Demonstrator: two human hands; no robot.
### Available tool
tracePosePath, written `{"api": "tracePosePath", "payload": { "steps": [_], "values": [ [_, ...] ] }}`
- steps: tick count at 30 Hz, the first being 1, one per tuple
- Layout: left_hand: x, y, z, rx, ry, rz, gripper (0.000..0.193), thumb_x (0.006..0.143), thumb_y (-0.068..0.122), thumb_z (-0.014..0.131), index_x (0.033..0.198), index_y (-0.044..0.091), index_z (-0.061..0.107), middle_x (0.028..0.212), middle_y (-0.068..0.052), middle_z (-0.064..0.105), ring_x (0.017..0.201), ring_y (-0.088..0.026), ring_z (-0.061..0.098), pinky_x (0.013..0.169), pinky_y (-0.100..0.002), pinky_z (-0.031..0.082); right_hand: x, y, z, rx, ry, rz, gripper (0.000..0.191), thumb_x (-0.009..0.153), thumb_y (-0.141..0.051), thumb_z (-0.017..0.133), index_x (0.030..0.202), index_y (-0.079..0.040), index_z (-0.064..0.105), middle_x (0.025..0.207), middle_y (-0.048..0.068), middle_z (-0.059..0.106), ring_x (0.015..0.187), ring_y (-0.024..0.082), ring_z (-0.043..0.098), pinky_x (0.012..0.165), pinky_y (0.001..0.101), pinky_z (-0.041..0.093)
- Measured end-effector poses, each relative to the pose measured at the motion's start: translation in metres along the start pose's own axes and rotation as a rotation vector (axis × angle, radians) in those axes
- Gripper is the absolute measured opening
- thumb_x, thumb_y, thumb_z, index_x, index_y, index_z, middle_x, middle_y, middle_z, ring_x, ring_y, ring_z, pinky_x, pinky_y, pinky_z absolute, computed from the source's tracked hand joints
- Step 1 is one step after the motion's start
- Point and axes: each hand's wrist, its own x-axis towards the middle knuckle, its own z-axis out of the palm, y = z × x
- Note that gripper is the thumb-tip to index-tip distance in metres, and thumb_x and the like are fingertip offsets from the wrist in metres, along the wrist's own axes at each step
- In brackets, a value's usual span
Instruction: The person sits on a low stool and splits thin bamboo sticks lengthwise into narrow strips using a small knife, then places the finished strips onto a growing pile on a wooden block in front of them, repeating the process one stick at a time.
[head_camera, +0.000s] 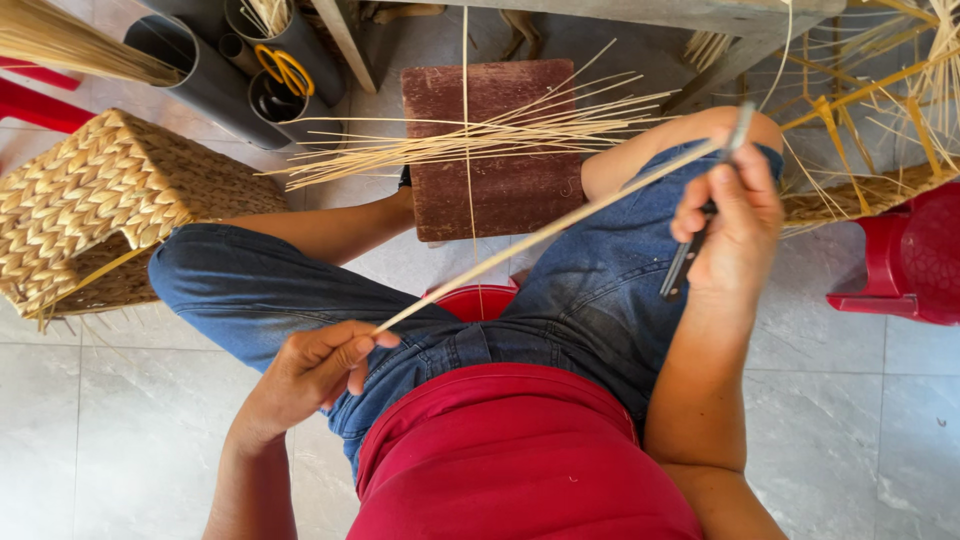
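My left hand (318, 367) pinches the near end of a long pale bamboo strip (545, 232) just above my lap. The strip runs up and to the right across my blue jeans toward my right knee. My right hand (735, 215) grips a dark-handled knife (700, 225), its metal blade pointing up and meeting the far end of the strip near my knee. I sit on a red stool (478, 300) wearing a red shirt.
A bundle of thin bamboo slivers (470, 135) lies across a brown wooden block (495, 145). A woven basket (100, 205) sits at left, with grey pipes (215, 80) behind it. A red plastic chair (905, 260) and a half-woven frame (860, 190) stand at right.
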Motion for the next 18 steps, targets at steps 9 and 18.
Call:
{"api": "tracePosePath", "payload": {
  "steps": [9,18],
  "values": [
    [0.033,0.003,-0.007,-0.414,0.316,0.217,0.023,0.105,0.012,0.051,0.118,0.002,0.067,0.095,0.001,0.07,0.083,-0.005,0.064,0.069,-0.022,0.05,-0.001,0.007,0.013,0.042,-0.048,0.064,0.033,0.115,-0.013,0.058,0.147,-0.006,0.057,0.082,0.007,0.06,0.061,0.013,0.052,0.053,0.0254,0.041],
    [0.067,0.03,-0.029,-0.607,0.809,0.727,0.018,0.108,0.008,0.066,0.125,0.002,0.066,0.106,-0.004,0.07,0.09,-0.008,0.059,0.082,-0.022,0.047,-0.052,0.014,0.109,-0.217,-0.443,0.282,0.031,0.107,-0.012,0.053,0.133,0.003,0.063,0.074,0.007,0.062,0.057,0.009,0.052,0.053,0.0217,0.042]
  ]
}}
